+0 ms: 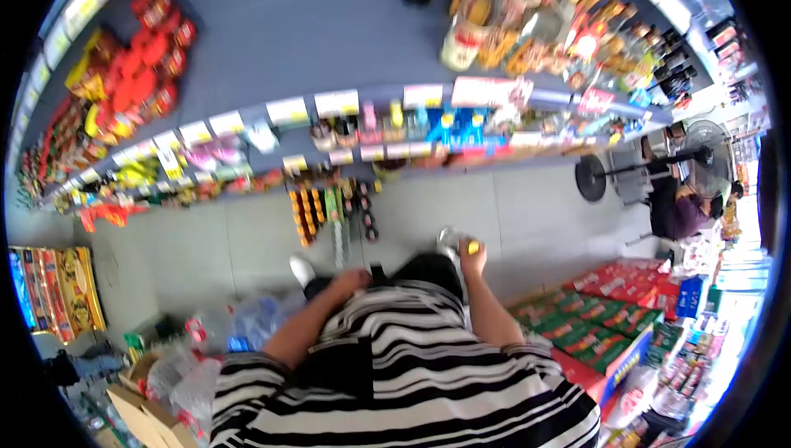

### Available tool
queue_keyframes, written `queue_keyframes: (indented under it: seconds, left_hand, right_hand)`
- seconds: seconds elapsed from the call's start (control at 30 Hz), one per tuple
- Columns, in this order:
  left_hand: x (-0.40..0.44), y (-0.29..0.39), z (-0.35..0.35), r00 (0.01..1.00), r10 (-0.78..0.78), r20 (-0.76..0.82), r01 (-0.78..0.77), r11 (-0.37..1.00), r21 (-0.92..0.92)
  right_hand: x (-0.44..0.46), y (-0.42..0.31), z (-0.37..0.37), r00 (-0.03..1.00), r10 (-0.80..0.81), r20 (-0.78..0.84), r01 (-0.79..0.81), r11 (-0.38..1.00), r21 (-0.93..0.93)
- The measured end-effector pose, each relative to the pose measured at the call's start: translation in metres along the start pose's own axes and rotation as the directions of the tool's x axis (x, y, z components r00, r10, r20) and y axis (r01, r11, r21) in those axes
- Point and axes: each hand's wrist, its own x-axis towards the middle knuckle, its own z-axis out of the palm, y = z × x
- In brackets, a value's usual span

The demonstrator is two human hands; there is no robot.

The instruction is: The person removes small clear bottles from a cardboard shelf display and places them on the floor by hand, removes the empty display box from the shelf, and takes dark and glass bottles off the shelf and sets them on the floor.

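Observation:
My left hand (pixel 353 282) is at my waist, close to a small black item against the striped shirt; its fingers are blurred. Out to the right, my right hand (pixel 471 255) is closed around a clear bottle (pixel 449 239) with a yellow cap, held above the floor. Ahead of me, rows of orange-capped bottles (pixel 306 214) and a green-labelled item (pixel 334 204) stand on the floor at the foot of the shelf. Glass bottles (pixel 527 28) crowd the upper shelf at the right.
A long grey shelf (pixel 313 28) with price tags spans the front. Red and green boxes (pixel 589 316) are stacked at the right. Plastic bags (pixel 177 382) and a cardboard box (pixel 136 419) lie at the lower left. A fan (pixel 700 156) and a seated person (pixel 680 213) are far right.

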Motion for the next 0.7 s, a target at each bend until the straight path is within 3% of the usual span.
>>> queue_keyframes:
  seconds: [0.03, 0.07, 0.1, 0.13, 0.17, 0.2, 0.23, 0.3, 0.4, 0.53, 0.63, 0.7]
  left_hand:
    - [0.008, -0.011, 0.01, 0.996, -0.082, 0.018, 0.084, 0.975, -0.206]
    - [0.025, -0.041, 0.027, 0.985, -0.138, 0.105, 0.15, 0.982, -0.116]
    - [0.011, -0.013, -0.002, 0.972, -0.217, 0.088, 0.229, 0.957, -0.178]
    - [-0.002, 0.032, -0.031, 0.931, -0.358, -0.071, 0.348, 0.929, -0.13]
    - [-0.003, 0.006, -0.028, 0.945, -0.326, 0.009, 0.316, 0.91, -0.269]
    - [-0.011, 0.01, -0.039, 0.937, -0.349, -0.011, 0.344, 0.928, -0.14]
    - [-0.018, 0.02, -0.05, 0.928, -0.371, -0.033, 0.371, 0.929, -0.016]
    - [-0.029, 0.018, -0.052, 0.916, -0.384, -0.113, 0.389, 0.921, 0.016]
    - [-0.037, 0.007, -0.049, 0.908, -0.398, -0.128, 0.402, 0.915, 0.011]
    - [-0.036, 0.008, -0.051, 0.92, -0.382, -0.089, 0.388, 0.919, 0.069]
    - [-0.039, 0.014, -0.056, 0.921, -0.381, -0.075, 0.388, 0.915, 0.112]
    - [-0.044, 0.002, -0.057, 0.937, -0.342, -0.068, 0.349, 0.919, 0.181]
  right_hand:
    - [-0.002, -0.015, 0.002, 0.976, 0.123, 0.181, -0.133, 0.99, 0.049]
    - [-0.005, -0.015, 0.018, 0.953, 0.18, 0.245, -0.225, 0.959, 0.17]
    - [-0.011, -0.025, 0.027, 0.971, 0.148, 0.187, -0.182, 0.967, 0.179]
    - [-0.009, -0.024, 0.039, 0.968, 0.048, 0.247, -0.089, 0.984, 0.157]
    - [-0.011, -0.015, 0.062, 0.942, 0.121, 0.314, -0.222, 0.924, 0.312]
    - [-0.02, -0.079, 0.02, 0.864, 0.276, 0.42, -0.403, 0.881, 0.25]
    - [-0.022, -0.069, 0.038, 0.939, 0.121, 0.32, -0.197, 0.956, 0.217]
    - [-0.026, -0.056, 0.06, 0.938, -0.005, 0.345, -0.087, 0.965, 0.248]
    - [-0.035, -0.073, 0.054, 0.912, -0.013, 0.411, -0.038, 0.993, 0.115]
    - [-0.035, -0.085, 0.047, 0.862, -0.015, 0.507, -0.025, 0.997, 0.072]
    - [-0.031, -0.081, 0.054, 0.856, -0.001, 0.518, -0.033, 0.998, 0.055]
    - [-0.034, -0.074, 0.064, 0.892, -0.081, 0.444, 0.087, 0.996, 0.006]
